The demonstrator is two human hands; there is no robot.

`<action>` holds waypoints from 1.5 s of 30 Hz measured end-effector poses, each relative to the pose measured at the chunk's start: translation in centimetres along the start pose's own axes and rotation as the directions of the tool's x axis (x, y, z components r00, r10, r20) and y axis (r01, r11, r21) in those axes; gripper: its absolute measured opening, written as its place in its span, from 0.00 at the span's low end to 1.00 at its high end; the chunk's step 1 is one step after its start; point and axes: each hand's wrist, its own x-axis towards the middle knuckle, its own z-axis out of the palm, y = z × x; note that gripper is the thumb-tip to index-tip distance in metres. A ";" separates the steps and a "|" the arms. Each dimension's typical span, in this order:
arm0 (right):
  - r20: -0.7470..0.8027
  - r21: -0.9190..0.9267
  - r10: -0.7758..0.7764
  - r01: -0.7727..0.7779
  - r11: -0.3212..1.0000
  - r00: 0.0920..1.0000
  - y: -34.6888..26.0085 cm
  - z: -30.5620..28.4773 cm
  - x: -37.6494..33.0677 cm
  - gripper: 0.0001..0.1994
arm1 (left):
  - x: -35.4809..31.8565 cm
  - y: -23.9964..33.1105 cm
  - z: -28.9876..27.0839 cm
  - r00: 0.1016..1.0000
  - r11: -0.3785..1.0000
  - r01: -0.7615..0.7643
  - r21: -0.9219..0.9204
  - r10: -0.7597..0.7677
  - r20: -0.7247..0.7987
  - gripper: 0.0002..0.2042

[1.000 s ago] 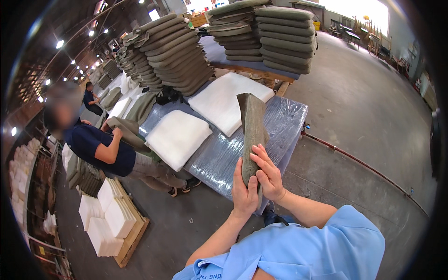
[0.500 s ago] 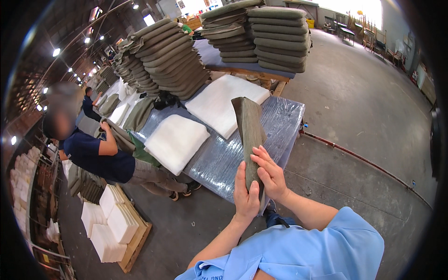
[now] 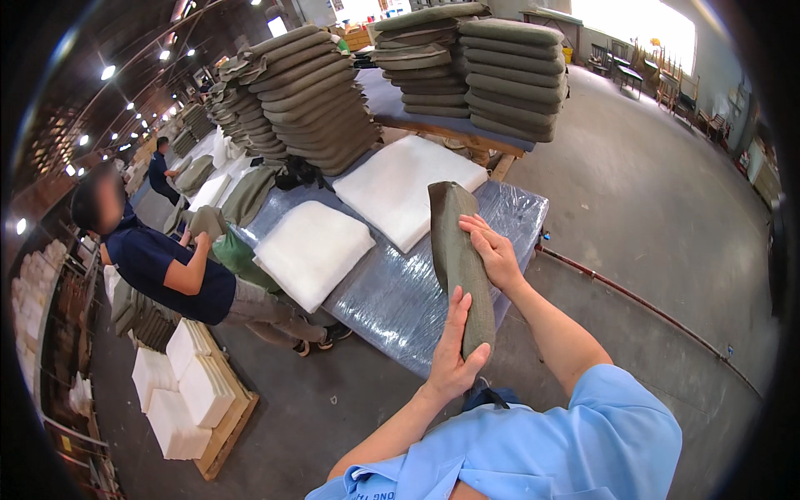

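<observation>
A grey-green fabric-covered cushion [image 3: 452, 237] stands on its narrow edge, upright between my two hands, over the near right part of the plastic-wrapped table [image 3: 392, 296]. My left hand [image 3: 454, 354] grips its near end, fingers along the left face and thumb across the edge. Farther up, my right hand [image 3: 493, 254] presses its fingers against the right face. Two white padding slabs lie on the table: a smaller pad [image 3: 312, 250] on the left and a larger pad [image 3: 408, 187] behind the cushion. The cushion's lower edge is hidden.
Tall stacks of similar cushions [image 3: 312, 104] stand at the back left, with more stacks [image 3: 512, 79] at the back right. A co-worker [image 3: 196, 267] at the left handles green fabric. White pads [image 3: 179, 392] sit on a wooden pallet [image 3: 237, 417]. A thin pipe [image 3: 642, 300] runs across the floor on the right.
My right hand has slid farther up the cushion's right side. The cushion has turned to show more of its edge and looks fuller. The co-worker has lifted the green fabric.
</observation>
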 end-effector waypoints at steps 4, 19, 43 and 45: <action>-0.037 0.263 0.077 -0.065 0.963 0.996 1.7 0.4 0.3 0.24 | 3.8 -2.1 -0.2 0.991 0.990 0.121 -0.067 -0.117 0.064 0.38; 0.039 0.327 0.135 -0.141 0.934 0.990 1.9 1.1 -0.6 0.33 | 16.2 -11.1 -2.6 0.921 0.869 0.364 -0.335 -0.389 -0.008 0.34; 0.300 0.148 0.007 -0.054 0.988 0.954 -3.4 1.5 -5.1 0.44 | 16.0 -8.3 -5.1 0.803 0.691 0.425 -0.585 -0.586 -0.108 0.35; 0.343 0.164 -0.019 -0.039 0.986 0.939 -3.8 1.9 -6.1 0.44 | 15.4 -6.1 -5.7 0.795 0.700 0.443 -0.561 -0.595 -0.114 0.37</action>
